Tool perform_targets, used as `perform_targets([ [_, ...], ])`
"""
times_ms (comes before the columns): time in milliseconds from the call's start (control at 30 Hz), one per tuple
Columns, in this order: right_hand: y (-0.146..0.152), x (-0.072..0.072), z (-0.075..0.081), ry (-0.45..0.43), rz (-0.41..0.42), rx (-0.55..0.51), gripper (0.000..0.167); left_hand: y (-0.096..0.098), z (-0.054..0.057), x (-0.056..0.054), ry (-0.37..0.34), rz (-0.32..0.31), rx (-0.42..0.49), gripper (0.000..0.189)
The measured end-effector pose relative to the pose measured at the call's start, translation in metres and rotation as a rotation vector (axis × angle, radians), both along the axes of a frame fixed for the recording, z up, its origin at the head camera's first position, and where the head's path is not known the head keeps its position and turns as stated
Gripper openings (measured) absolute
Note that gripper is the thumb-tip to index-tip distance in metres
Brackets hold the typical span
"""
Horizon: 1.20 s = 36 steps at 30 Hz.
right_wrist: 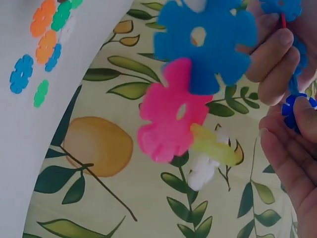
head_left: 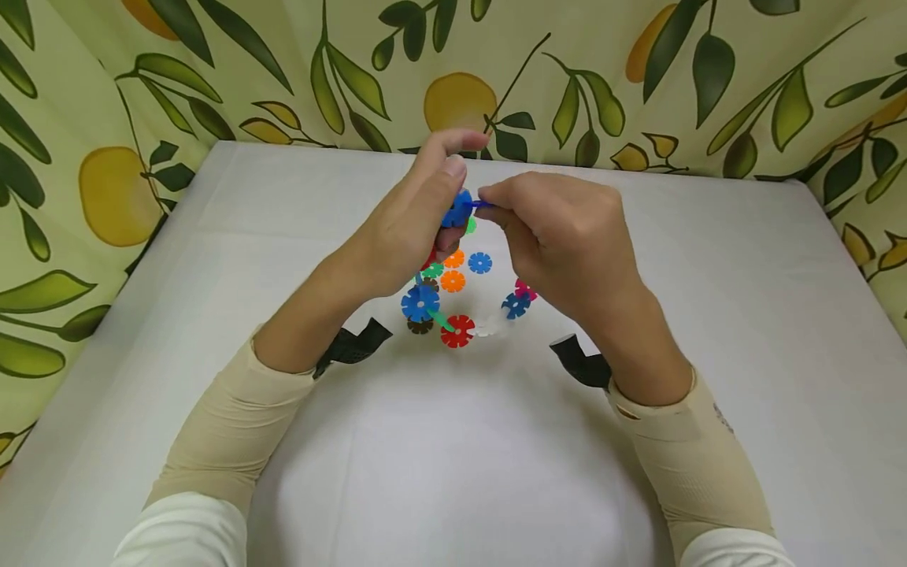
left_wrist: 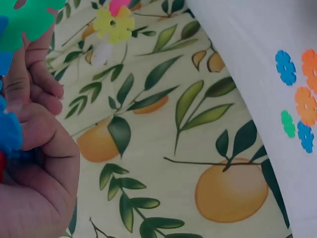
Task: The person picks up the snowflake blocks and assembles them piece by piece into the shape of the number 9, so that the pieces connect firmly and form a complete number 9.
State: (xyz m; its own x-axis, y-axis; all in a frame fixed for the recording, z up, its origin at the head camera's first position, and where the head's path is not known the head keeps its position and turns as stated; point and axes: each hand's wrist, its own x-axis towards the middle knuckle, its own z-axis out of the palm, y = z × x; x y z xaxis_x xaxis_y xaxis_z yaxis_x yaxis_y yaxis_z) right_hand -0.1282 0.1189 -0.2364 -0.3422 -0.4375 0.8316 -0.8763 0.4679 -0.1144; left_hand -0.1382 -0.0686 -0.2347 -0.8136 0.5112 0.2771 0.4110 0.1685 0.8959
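My left hand (head_left: pixel 400 232) grips a blue snowflake disc (head_left: pixel 459 209), part of a chain of slotted plastic discs. Thumb and forefinger of my right hand (head_left: pixel 570 240) pinch a dark blue snowflake disc (right_wrist: pixel 290 113), seen edge-on in the head view right against the blue one. Below the hands the chain hangs in a curve: a larger-looking blue disc (head_left: pixel 420 302), a red disc (head_left: pixel 457 331), a whitish disc (head_left: pixel 487 326), another blue disc (head_left: pixel 516 305) and a pink disc (right_wrist: pixel 166 116). A yellow disc (left_wrist: pixel 114 24) joins the pink one. Fingers hide part of the joint.
Loose discs lie on the white table (head_left: pixel 453 457) beyond the chain: a blue one (head_left: pixel 479 263), two orange ones (head_left: pixel 453 281) and a green one (right_wrist: pixel 41 93). Black wrist mounts (head_left: pixel 581 362) sit on both forearms. A leaf-and-fruit patterned cloth (head_left: pixel 460 71) hangs behind the table's back edge.
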Motion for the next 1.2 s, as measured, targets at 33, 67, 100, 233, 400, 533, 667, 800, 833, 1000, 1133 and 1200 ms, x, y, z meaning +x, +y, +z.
perform_targets([
  [33, -0.001, 0.0, -0.001, 0.006, -0.005, 0.002, 0.007, 0.0, -0.001, 0.0, 0.001, 0.009, -0.011, 0.047],
  [67, -0.003, 0.001, -0.002, 0.011, -0.009, 0.003, 0.007, 0.0, -0.002, 0.0, 0.005, 0.016, -0.021, 0.047],
  [100, -0.004, 0.001, -0.003, 0.018, -0.013, 0.004, 0.007, 0.0, -0.002, 0.0, 0.015, 0.024, -0.038, 0.046],
  [233, -0.005, 0.002, -0.004, 0.027, -0.007, 0.017, 0.01, -0.001, -0.002, 0.0, 0.061, 0.05, -0.113, 0.044],
  [400, 0.0, -0.002, -0.001, -0.035, 0.028, 0.093, 0.012, -0.009, 0.003, -0.001, 0.092, 0.0, -0.125, 0.043],
  [533, 0.007, -0.005, 0.001, -0.079, 0.039, 0.121, 0.014, -0.014, 0.006, -0.002, 0.096, -0.052, -0.054, 0.049],
  [667, 0.011, -0.007, 0.001, -0.081, 0.03, 0.121, 0.014, -0.018, 0.009, -0.004, 0.078, -0.057, -0.036, 0.058],
  [800, 0.014, -0.01, 0.002, -0.07, -0.002, 0.139, 0.015, -0.02, 0.011, -0.005, 0.092, -0.034, -0.097, 0.07],
  [833, 0.015, -0.01, 0.002, -0.063, -0.017, 0.145, 0.015, -0.021, 0.011, -0.006, 0.115, -0.029, -0.108, 0.07],
  [1000, 0.028, -0.028, -0.005, -0.237, -0.105, 0.123, 0.017, -0.029, 0.017, -0.005, 0.155, 0.025, -0.14, 0.049],
  [1133, 0.037, -0.054, -0.029, -0.78, -0.226, 0.297, 0.023, -0.036, 0.022, -0.002, 0.14, 0.037, -0.183, 0.04],
  [1200, 0.036, -0.064, -0.043, -0.997, -0.278, 0.483, 0.032, -0.038, 0.025, -0.002, 0.135, 0.029, -0.227, 0.041],
])
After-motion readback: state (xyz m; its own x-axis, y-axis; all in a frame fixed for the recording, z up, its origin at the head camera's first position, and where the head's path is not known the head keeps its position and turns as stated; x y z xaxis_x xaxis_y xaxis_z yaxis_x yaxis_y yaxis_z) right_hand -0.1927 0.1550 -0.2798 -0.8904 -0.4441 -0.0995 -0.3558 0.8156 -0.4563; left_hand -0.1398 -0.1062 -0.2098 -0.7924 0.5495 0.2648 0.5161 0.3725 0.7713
